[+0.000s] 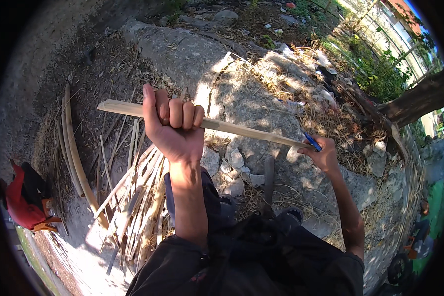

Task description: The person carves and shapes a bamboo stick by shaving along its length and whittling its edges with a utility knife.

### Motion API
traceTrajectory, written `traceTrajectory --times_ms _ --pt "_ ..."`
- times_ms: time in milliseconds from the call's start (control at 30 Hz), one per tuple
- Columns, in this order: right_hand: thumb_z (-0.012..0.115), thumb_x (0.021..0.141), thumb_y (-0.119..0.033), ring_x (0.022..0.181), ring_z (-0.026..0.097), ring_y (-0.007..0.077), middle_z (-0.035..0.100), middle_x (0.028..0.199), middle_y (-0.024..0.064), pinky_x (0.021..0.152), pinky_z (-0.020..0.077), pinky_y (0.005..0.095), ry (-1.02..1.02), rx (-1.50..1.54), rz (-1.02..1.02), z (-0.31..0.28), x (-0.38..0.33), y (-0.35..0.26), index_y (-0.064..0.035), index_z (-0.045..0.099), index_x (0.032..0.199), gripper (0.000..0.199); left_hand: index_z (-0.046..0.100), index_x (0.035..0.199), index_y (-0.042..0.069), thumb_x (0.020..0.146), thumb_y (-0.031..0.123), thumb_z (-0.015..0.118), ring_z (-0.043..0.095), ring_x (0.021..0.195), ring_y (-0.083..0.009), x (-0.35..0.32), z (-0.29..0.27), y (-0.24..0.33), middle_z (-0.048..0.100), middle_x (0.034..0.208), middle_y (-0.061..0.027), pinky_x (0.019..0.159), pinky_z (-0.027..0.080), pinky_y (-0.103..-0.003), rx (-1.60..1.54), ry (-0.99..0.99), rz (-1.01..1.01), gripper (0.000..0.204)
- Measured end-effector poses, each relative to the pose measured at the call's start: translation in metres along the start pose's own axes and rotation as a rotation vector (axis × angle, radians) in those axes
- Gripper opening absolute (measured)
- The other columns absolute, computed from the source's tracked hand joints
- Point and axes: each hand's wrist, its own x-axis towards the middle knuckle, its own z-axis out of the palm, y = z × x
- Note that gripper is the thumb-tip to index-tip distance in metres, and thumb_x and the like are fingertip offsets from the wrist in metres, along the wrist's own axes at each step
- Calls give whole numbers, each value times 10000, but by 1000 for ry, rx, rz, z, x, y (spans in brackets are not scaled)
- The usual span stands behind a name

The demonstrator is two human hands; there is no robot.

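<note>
A long pale strip of split bamboo or wood [241,130] runs across in front of me, its left end higher than its right. My left hand [175,121] is closed round it near its left end, which juts out past the thumb. At the strip's right end, my right hand [324,155] is closed on a slim blue pen-like tool [313,142]. The thumb of that hand lies at or against the strip; whether it grips the strip too, I cannot tell.
A heap of split strips [145,197] lies at my lower left, beside long curved poles [74,148]. Between my feet stands a dark flat bar [269,180]. Ahead is a large grey rock [177,49]. A tree trunk [424,98] leans at right; a person in red [24,200] is far left.
</note>
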Motion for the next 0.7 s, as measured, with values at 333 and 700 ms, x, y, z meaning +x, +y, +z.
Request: traceTrajectory --times_ms 333,700 --pt "938 749 -164 606 538 75 617 661 -3 587 431 295 9 -9 149 -23 2 67 -36 763 919 276 262 641 208 1131 355 451 65 444 -80 6 -8 7 126 494 71 433 130 -284 -10 -4 -6 545" --pt "931 774 -238 641 570 80 648 714 -4 615 453 317 96 -66 229 -47 -14 129 -24 766 953 324 303 673 166 1124 394 443 164 501 -98 16 -28 26 191 554 44 519 227 -301 -143 -142 119 525"
